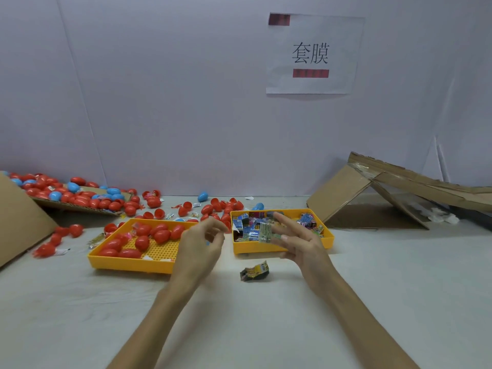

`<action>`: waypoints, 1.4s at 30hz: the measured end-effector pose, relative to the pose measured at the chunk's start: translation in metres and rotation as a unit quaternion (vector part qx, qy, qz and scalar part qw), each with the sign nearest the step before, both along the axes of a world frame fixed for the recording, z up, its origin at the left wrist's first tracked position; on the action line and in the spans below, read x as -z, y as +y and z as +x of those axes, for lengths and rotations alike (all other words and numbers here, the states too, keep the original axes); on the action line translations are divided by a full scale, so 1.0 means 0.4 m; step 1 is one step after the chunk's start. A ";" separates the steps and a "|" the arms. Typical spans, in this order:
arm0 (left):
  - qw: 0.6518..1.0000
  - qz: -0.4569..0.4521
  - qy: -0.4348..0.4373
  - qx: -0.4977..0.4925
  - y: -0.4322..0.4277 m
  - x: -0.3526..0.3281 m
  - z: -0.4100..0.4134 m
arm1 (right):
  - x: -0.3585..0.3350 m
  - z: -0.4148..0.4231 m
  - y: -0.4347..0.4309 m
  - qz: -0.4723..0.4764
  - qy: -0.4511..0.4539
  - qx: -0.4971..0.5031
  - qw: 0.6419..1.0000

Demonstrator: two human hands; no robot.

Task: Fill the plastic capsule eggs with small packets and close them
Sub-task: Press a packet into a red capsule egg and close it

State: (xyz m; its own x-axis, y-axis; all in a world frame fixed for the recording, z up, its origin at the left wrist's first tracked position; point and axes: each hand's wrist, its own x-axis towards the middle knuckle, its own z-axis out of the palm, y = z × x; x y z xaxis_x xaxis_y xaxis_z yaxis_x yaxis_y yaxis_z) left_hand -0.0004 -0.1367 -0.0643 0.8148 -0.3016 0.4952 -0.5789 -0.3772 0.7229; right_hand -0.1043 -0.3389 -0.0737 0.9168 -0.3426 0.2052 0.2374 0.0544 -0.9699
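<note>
- My left grip hangs loose, empty, beside the egg tray.
- My right grip pinches a packet over the packet tray.
- A crumpled packet lies nearer on the surface.

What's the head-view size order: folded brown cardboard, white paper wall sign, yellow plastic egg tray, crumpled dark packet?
1. Folded brown cardboard
2. White paper wall sign and yellow plastic egg tray: alike, sign farther, unranked
3. Crumpled dark packet

The white paper sheet on the wall is showing two big black characters, 套膜; print on the packets is coming through too blurred to read.
</note>
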 end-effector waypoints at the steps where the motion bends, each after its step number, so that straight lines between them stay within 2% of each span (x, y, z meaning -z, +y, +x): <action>1: 0.998 0.037 -0.027 -0.045 0.014 -0.004 0.020 | 0.000 0.001 0.001 -0.006 0.004 0.001 1.000; 3: 0.980 0.136 -0.056 -0.136 0.040 -0.009 0.066 | -0.002 0.003 0.005 -0.016 0.012 0.002 1.000; 5: 0.950 0.241 -0.049 -0.191 0.064 -0.013 0.113 | -0.002 0.003 0.008 -0.023 0.021 -0.001 1.000; 8: 0.921 0.332 -0.042 -0.200 0.089 -0.007 0.172 | 0.000 0.003 0.009 -0.033 0.039 -0.006 0.999; 10: 0.898 0.383 -0.075 -0.202 0.098 0.003 0.197 | 0.000 0.004 0.008 -0.030 0.046 -0.006 0.998; 12: 0.883 0.402 -0.107 -0.216 0.100 0.008 0.210 | 0.000 0.003 0.007 -0.019 0.046 -0.007 0.999; 15: 0.882 0.394 -0.130 -0.223 0.093 0.005 0.222 | -0.002 0.000 0.004 -0.002 0.045 -0.008 0.999; 20: 0.871 0.440 -0.116 -0.186 0.084 0.000 0.227 | -0.002 0.003 0.003 0.010 0.049 -0.008 0.999; 21: 0.890 0.405 -0.115 -0.177 0.079 -0.004 0.222 | -0.003 0.003 0.001 0.016 0.048 -0.007 0.999; 22: 0.924 0.328 -0.108 -0.161 0.071 -0.011 0.211 | -0.004 0.003 0.000 0.024 0.044 -0.007 0.999; 24: 0.985 0.118 -0.071 -0.104 0.050 -0.032 0.173 | -0.007 0.004 -0.004 0.046 0.034 -0.009 0.998; 25: 0.997 0.027 -0.028 -0.066 0.036 -0.045 0.148 | -0.009 0.004 -0.006 0.056 0.028 -0.012 0.998; 26: 0.998 -0.053 0.037 -0.011 0.021 -0.057 0.119 | -0.010 0.003 -0.008 0.065 0.023 -0.015 0.998; 27: 0.983 -0.129 0.115 0.063 0.004 -0.065 0.087 | -0.011 0.003 -0.009 0.070 0.019 -0.018 0.997; 29: 0.913 -0.257 0.254 0.192 -0.025 -0.065 0.020 | -0.012 -0.001 -0.011 0.082 0.008 -0.025 0.996; 30: 0.880 -0.300 0.294 0.223 -0.037 -0.057 -0.001 | -0.014 -0.002 -0.012 0.092 0.001 -0.029 0.995; 32: 0.842 -0.347 0.327 0.251 -0.052 -0.034 -0.026 | -0.016 -0.005 -0.017 0.109 -0.011 -0.037 0.993; 34: 0.832 -0.356 0.334 0.264 -0.057 -0.014 -0.036 | -0.017 -0.006 -0.022 0.112 -0.012 -0.043 0.993; 42: 0.872 -0.308 0.305 0.225 -0.057 0.012 -0.053 | -0.011 -0.004 -0.016 0.052 -0.020 -0.057 0.997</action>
State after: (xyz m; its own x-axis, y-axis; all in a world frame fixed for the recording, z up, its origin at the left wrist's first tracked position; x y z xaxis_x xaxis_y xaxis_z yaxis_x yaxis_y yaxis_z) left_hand -0.0217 -0.1594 -0.0691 0.8509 -0.4888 0.1926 -0.0050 0.3590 0.9333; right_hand -0.1060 -0.3453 -0.0695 0.9428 -0.2576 0.2117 0.2627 0.1830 -0.9474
